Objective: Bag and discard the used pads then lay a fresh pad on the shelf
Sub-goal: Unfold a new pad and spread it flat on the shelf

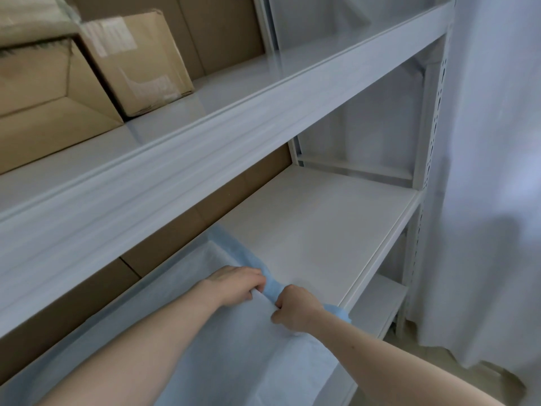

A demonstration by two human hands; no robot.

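Low in the frame, left hand (237,284) and right hand (295,307) each pinch the pad's (234,356) blue edge on the shelf (322,230). It looks light, limp and crumple-prone; edges or corners seem best.

Pad (234,361) sits on the shelf (322,224) at lower left of frame, both hands on its right edge. Boxes (87,77) up top left, curtain (491,142) far right.

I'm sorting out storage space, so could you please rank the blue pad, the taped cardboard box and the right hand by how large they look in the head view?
1. Blue pad, though nearest the camera.
2. Taped cardboard box.
3. Right hand.
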